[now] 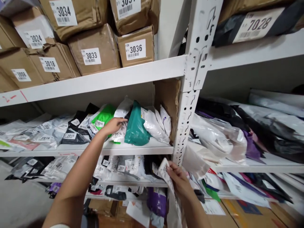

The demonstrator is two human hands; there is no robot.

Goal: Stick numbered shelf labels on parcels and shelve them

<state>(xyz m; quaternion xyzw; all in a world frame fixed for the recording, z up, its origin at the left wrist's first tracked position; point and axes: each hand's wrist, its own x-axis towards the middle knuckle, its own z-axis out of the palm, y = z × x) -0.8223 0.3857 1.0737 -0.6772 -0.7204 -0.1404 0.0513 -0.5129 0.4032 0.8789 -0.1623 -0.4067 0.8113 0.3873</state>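
White metal shelving [118, 76] fills this storeroom, stacked with boxes and bagged parcels; the teal bag [137, 129] stands leaning on a middle level. Just left of it, the left hand [114, 125] reaches over a white packet [118, 134], fingers bent; from here I can't tell whether they have closed on anything. Below and to the right of the teal bag, the right hand [179, 175] has thumb and fingers pinched on a long paper strip [172, 196] that trails downward.

The soft packets lean together, so a tug beside the teal bag could tip it, or slide a slick neighbour over the shelf edge. The strip's loose end might also snag or tear on something lower down.

The white packet reads 3028. Left of the teal bag come a bright green packet [106, 113] marked 3025, a black one with 3015, and 2018 farther along. Above it, cardboard boxes [102, 44] show 3033, 3034 and 3036; well up to its right, a dark parcel [225, 36] carries 7028.
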